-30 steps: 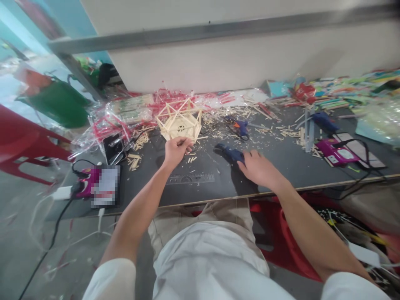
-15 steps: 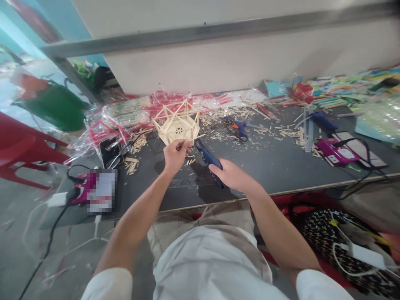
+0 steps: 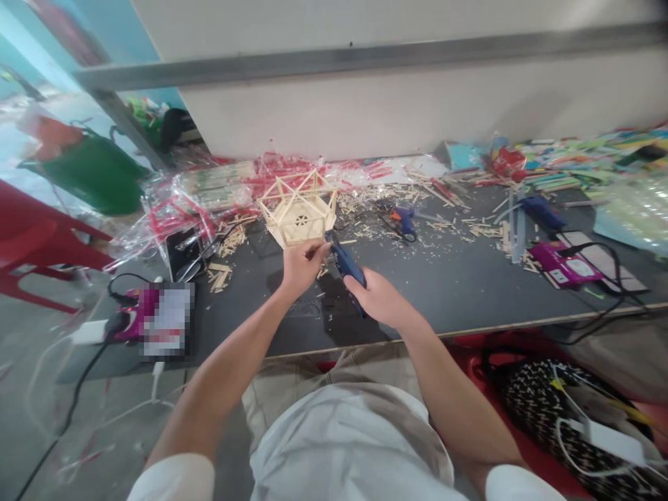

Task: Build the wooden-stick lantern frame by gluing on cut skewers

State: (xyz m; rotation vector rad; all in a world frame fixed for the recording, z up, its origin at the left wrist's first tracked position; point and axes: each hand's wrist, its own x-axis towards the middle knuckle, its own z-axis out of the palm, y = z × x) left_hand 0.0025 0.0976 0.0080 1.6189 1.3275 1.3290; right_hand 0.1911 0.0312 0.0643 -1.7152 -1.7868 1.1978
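Observation:
My left hand (image 3: pixel 303 264) is closed in a pinch on a thin wooden stick (image 3: pixel 348 241), whose pale end shows past the tool's tip. My right hand (image 3: pixel 378 296) wraps round the handles of a dark blue pliers-like cutter (image 3: pixel 348 268). Its jaws are at the stick, just right of my left fingertips; whether they are closed on it I cannot tell. Just behind my left hand stands a polygonal wooden stick model (image 3: pixel 301 221) with a flat base and an upright lattice of sticks. My left hand hides part of its near edge.
Stick offcuts litter the dark table (image 3: pixel 443 278). A blue glue gun (image 3: pixel 403 221) lies behind the cutter. Red-marked plastic wrapping (image 3: pixel 209 202) is at the left and back. Purple power strips (image 3: pixel 566 264) sit at both ends, with black cables. A red stool (image 3: pixel 36 236) stands at left.
Both hands, the stick and the cutter have come slightly closer together. The view has shifted a little, and the stick's free end sits lower beside the model.

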